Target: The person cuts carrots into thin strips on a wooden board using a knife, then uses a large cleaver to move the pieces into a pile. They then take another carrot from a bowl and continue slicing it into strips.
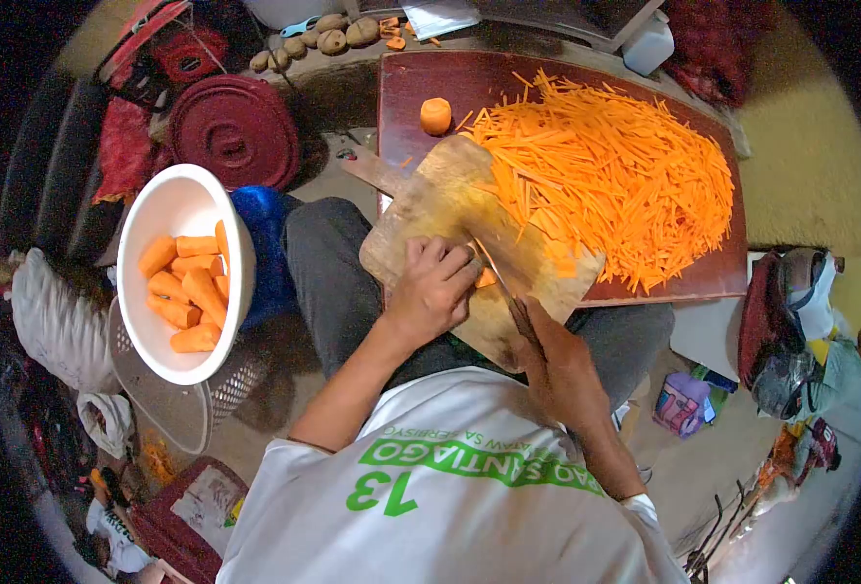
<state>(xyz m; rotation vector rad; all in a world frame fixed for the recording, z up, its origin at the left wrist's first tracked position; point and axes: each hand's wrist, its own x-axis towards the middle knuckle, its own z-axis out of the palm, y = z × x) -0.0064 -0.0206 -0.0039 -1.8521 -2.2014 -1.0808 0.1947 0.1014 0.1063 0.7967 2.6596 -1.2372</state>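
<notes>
My right hand (562, 365) is wrapped round the handle of a knife (506, 288), whose blade points away from me over the wooden cutting board (401, 238). With curled fingers, my left hand (435, 292) presses a carrot piece (486, 278) against the board, right beside the blade; most of that piece is hidden under the fingers. A large heap of carrot strips (615, 185) spreads from the board's far right side onto the dark red table (406, 97). One short carrot chunk (435, 116) stands at the board's far left.
A white basin (134, 321) holding several peeled carrots (202, 292) is to my left, above a perforated basket (163, 394). Behind it sits a dark red lid (231, 131). Several potatoes (331, 41) lie beyond the table, near a blue peeler (299, 26). Bags (805, 321) crowd the right.
</notes>
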